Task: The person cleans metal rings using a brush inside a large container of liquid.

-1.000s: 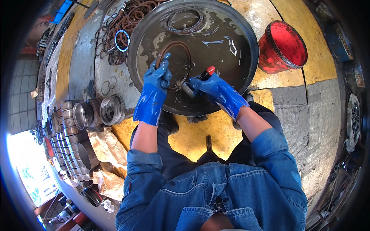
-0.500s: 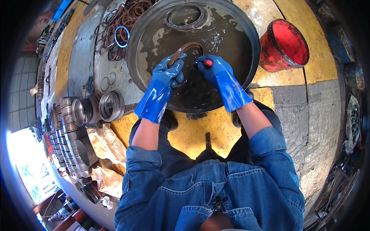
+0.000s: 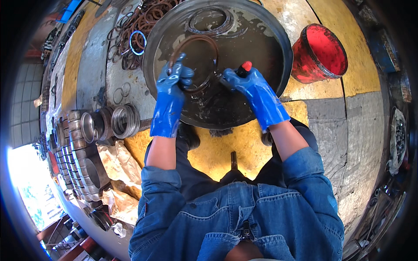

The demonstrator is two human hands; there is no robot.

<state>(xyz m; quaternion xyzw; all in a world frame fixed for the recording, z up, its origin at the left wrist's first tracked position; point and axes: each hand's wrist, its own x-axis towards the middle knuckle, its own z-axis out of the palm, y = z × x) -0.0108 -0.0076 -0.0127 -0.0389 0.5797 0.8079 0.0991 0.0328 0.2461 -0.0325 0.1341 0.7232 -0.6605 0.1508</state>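
Observation:
A wide round metal basin [image 3: 278,39] with dark oily liquid lies on the floor in front of me. My left hand [image 3: 174,80], in a blue glove, holds a brown ring seal [image 3: 198,41] by its lower left edge, tilted up over the basin. My right hand [image 3: 246,82], also in a blue glove, grips a tool with a red-tipped handle [image 3: 245,67] and presses it against the ring's lower right edge. A second ring [image 3: 209,21] lies in the liquid at the basin's far side.
A red bucket [image 3: 320,54] stands right of the basin. Several brown rings and a blue ring [image 3: 138,42] are piled at the far left. Metal cylinder sleeves [image 3: 124,121] and stacked parts [image 3: 82,161] line the left, with crumpled paper [image 3: 117,163] beside my knee.
Both hands moved up toward the basin's middle. The left hand lifted the brown ring out of the liquid and tilted it; the right hand brought the red-tipped tool to its edge.

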